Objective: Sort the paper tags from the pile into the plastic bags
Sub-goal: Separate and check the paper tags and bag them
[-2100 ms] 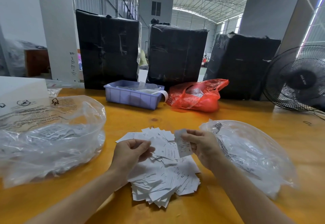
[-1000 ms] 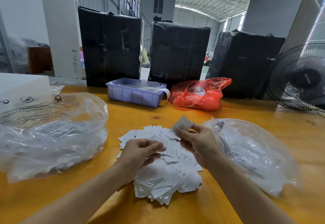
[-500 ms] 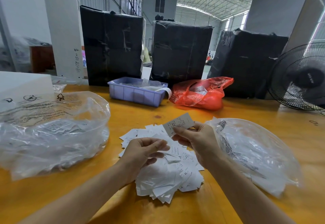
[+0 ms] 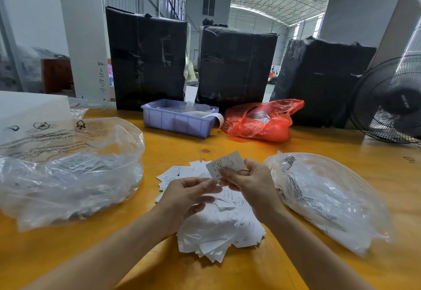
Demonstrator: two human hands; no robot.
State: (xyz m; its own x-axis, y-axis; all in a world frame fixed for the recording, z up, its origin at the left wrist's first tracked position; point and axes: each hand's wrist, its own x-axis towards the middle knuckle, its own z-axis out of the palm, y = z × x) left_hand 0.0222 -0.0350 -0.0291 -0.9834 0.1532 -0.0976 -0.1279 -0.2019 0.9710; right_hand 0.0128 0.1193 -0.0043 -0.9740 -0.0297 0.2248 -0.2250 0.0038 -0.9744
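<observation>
A pile of white paper tags (image 4: 218, 228) lies on the yellow table (image 4: 182, 146) in front of me. My right hand (image 4: 250, 182) pinches one tag (image 4: 227, 164), marked L, above the pile's far edge. My left hand (image 4: 186, 196) hovers over the pile with loosely curled fingers. Its fingertips are just below the held tag, and I see nothing in it. A large clear plastic bag (image 4: 68, 171) with tags inside sits to the left. A second clear bag (image 4: 325, 198) with tags lies to the right, close to my right wrist.
A lilac plastic bin (image 4: 177, 121) and a red plastic bag (image 4: 257, 123) stand behind the pile. Three black wrapped bundles (image 4: 148, 57) line the table's back edge. A black fan (image 4: 391, 100) stands at the far right, a white box (image 4: 27, 107) at the far left.
My right hand has raised the tag off the pile and turned its printed face toward me. My left hand has moved up and right, toward the tag.
</observation>
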